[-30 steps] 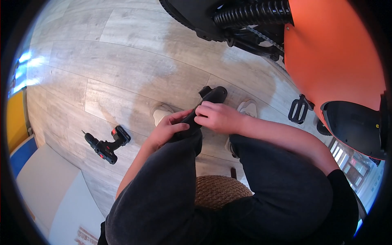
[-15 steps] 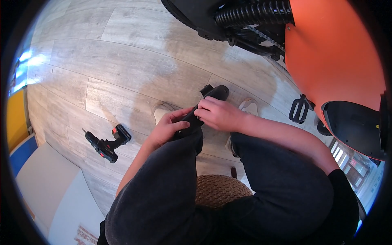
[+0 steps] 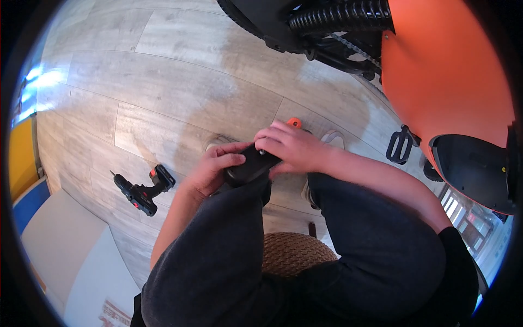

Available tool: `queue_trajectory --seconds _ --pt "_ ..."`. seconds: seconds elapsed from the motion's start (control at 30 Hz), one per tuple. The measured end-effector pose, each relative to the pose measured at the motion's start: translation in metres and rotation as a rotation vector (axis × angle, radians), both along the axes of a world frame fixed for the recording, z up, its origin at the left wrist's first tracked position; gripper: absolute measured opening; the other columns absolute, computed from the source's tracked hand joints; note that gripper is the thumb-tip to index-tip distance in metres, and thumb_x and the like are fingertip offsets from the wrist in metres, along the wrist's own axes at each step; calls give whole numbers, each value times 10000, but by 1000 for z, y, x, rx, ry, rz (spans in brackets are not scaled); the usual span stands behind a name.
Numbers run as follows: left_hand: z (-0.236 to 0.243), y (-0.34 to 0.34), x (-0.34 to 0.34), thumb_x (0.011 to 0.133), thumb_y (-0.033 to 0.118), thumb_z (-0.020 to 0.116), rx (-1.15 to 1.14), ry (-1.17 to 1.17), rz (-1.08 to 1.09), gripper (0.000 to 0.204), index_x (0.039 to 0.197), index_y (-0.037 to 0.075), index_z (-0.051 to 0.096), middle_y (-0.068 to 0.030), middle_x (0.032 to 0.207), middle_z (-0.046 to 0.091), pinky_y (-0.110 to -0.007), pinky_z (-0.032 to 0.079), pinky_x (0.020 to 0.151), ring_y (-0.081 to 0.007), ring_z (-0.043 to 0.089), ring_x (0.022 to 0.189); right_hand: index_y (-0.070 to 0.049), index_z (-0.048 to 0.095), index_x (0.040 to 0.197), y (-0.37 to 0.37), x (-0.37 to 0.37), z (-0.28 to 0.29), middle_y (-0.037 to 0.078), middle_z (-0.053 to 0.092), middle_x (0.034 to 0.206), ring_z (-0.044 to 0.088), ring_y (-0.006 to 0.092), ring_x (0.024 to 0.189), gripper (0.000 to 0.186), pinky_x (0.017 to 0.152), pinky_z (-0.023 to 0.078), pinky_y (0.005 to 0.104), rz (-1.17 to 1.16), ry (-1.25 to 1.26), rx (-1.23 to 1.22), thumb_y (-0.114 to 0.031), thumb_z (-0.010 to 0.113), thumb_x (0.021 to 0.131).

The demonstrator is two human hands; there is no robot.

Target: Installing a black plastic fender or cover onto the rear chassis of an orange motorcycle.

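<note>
I sit on a woven stool (image 3: 294,253) and hold a flat black device (image 3: 249,165) above my left knee with both hands. My left hand (image 3: 213,166) grips its near end from the left. My right hand (image 3: 289,147) covers its far end, fingers curled over the top. A small orange tip (image 3: 294,121) shows just beyond my right fingers. My dark trousers fill the lower part of the view.
A black and red cordless drill (image 3: 141,189) lies on the wooden floor (image 3: 163,92) to my left. An orange and black bike frame (image 3: 436,71) with a coil spring (image 3: 340,13), a pedal (image 3: 399,144) and a black saddle (image 3: 474,169) stands at the right. A pale mat (image 3: 65,261) lies lower left.
The black device has turned in my hands, and my right hand now covers its far end; an orange tip has come into sight beyond the fingers.
</note>
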State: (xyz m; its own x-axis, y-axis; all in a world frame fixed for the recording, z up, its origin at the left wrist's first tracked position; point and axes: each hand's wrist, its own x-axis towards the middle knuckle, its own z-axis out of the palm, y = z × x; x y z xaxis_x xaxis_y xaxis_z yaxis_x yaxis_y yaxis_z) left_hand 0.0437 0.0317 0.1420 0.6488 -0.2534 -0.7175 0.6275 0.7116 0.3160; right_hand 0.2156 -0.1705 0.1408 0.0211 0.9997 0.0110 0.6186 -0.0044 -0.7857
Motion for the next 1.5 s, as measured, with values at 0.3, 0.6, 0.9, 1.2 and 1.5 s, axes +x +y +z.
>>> queue_trajectory --seconds 0.3,0.6,0.9,1.2,1.5 --pt "-11 -6 38 1076 412 448 634 -241 79 413 1244 61 585 -38 1012 624 -299 445 833 -122 595 928 -8 562 1198 31 27 22 197 664 963 656 349 874 325 810 515 428 -522 477 -242 -178 642 932" --pt "10 -40 58 994 145 629 961 -341 2 438 1381 19 467 -96 1219 639 -282 541 731 -137 698 893 3 548 1256 21 22 1 94 670 1079 634 143 984 331 850 507 309 -645 811 -265 -205 617 1009" --pt "7 -40 44 893 111 712 1208 -377 -129 551 1371 -63 502 -210 1081 713 -312 548 584 -194 733 666 -2 571 1285 23 1 9 88 670 1157 632 156 1052 342 924 513 321 -844 1100 -327 -131 659 980" --pt "13 -43 46 856 171 754 1200 -455 -126 542 1304 -69 564 -199 760 688 -371 540 546 -286 695 573 -65 576 1245 19 -4 8 61 644 1125 638 150 992 248 848 549 340 -910 1362 -488 -122 620 1008" --pt "11 -36 48 959 275 704 927 -325 -115 475 1303 -30 584 -117 763 691 -320 547 566 -173 687 599 -87 522 1293 8 5 2 48 629 1199 647 173 1085 294 914 569 389 -816 1555 -398 -184 613 1031"
